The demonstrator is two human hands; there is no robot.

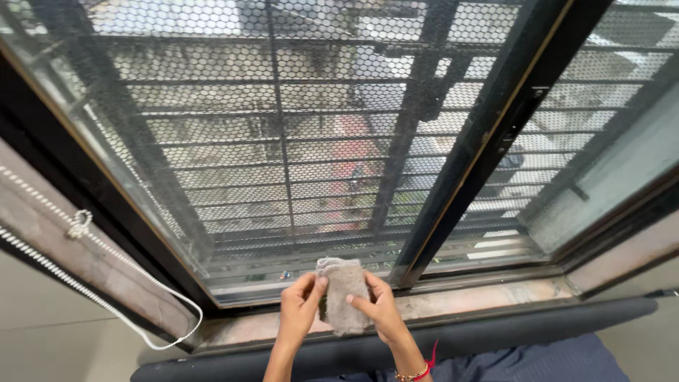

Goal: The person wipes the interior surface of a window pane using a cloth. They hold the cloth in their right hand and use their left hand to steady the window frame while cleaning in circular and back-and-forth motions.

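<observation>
Dark blue fabric (pixel 537 361) over the person's lap fills the bottom edge, and just above it both forearms rise toward the window sill (pixel 481 297). Over the sill, the left hand (pixel 298 309) and right hand (pixel 380 308) hold a small grey-beige cloth (pixel 344 297) between them; each hand pinches one side edge of it between thumb and fingers, so the cloth hangs upright as a folded, roughly rectangular pad. Its surface looks soft, nubby and a little worn, with a rolled top edge. A beaded bracelet (pixel 412 373) and a red thread (pixel 429 357) circle the right wrist. The sill itself is pale mottled stone, dusty along its length, with a dark padded ledge (pixel 495 329) running just below it. Above the sill stands a dark metal-framed sliding window (pixel 467 163), its glass backed by black hexagonal mesh (pixel 283 127) and horizontal bars, through which blurred rooftops show. Left of the sill, a white beaded blind cord (pixel 106 247) loops down across a brownish stone jamb.
</observation>
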